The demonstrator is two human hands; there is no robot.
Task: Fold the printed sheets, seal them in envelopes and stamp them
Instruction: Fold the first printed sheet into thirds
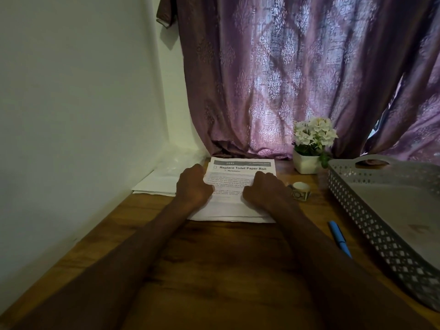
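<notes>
We log a wooden table (214,270) set against a white wall (71,91), with a purple patterned curtain (297,67) hanging behind its far edge. At the far middle of the table lies a stack of printed sheets (240,208); the top sheet (242,169) carries the heading "Replace Toilet Paper Roll" and sits slightly askew on those beneath it. Our left hand (194,185) rests on the sheet's left edge, fingers curled over the paper; our right hand (263,189) rests on its right part, knuckles up, fingers bent onto the page. We cannot tell whether either hand pinches the paper or merely presses it. Left of the stack, against the wall, lies a flat pile of white envelopes (156,184). Just right of the sheets sits a small tape roll (301,189). Behind it stands a white pot of white flowers (310,146), touching the curtain. Near the right edge we record a grey perforated basket (371,210), and beside its near wall a blue pen (340,239) lying on the wood.
</notes>
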